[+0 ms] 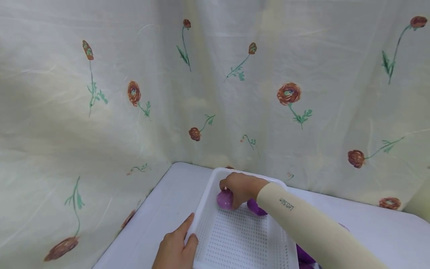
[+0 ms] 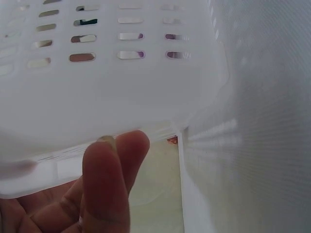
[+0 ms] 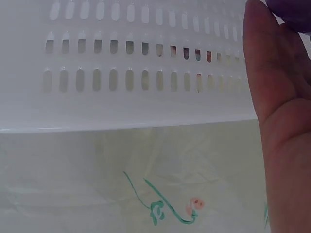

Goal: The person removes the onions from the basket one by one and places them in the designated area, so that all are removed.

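Note:
A white perforated plastic basket [image 1: 240, 241] sits on the table in the head view. My left hand [image 1: 176, 244] grips its left rim; the left wrist view shows the fingers [image 2: 104, 189] curled at the edge of the basket wall [image 2: 97, 107]. Inside the basket, near its far left corner, my right hand [image 1: 240, 186] holds a glossy round light-purple object [image 1: 225, 199] from above. A darker purple object [image 1: 256, 208] lies on the basket floor beside it, partly hidden by the right wrist. At the right wrist view's upper corner, a bit of purple [image 3: 294, 12] shows by the fingers.
More dark purple objects [image 1: 304, 256] lie outside the basket on its right, partly covered by the right sleeve [image 1: 312, 224]. A white table [image 1: 161, 198] carries the basket. Flower-patterned curtain [image 1: 228, 93] hangs close behind and along the left side.

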The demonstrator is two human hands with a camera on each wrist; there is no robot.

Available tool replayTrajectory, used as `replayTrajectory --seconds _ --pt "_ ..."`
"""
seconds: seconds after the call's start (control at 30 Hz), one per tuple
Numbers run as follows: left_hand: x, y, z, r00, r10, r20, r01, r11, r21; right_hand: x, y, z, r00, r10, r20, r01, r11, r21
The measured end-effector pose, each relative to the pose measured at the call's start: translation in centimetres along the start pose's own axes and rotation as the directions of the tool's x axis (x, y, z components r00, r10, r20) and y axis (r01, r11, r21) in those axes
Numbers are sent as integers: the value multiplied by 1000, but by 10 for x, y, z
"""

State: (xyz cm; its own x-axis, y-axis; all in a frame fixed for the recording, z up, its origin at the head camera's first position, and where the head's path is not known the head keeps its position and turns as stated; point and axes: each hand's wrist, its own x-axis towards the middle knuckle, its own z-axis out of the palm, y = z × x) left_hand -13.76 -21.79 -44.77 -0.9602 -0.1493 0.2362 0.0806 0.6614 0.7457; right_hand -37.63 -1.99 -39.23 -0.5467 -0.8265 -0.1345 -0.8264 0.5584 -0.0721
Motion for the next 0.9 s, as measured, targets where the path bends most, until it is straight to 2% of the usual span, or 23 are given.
replayTrajectory --seconds 0.13,0.37,0.57,0.9 --pt "0 0 -1 1000 2 -4 -2 1000 -7 0 2 -1 1000 10 5 -10 999 36" --pt "0 -1 0 999 38 -37 -38 999 0 -3 0 -1 997 73 33 -76 993 91" --pt "-1 0 1 999 19 -37 -19 1000 -2 -3 -5 0 1000 15 3 -15 999 52" --pt "-1 0 0 999 12 -32 -13 1000 -10 -10 -7 -6 998 -46 46 43 997 63"
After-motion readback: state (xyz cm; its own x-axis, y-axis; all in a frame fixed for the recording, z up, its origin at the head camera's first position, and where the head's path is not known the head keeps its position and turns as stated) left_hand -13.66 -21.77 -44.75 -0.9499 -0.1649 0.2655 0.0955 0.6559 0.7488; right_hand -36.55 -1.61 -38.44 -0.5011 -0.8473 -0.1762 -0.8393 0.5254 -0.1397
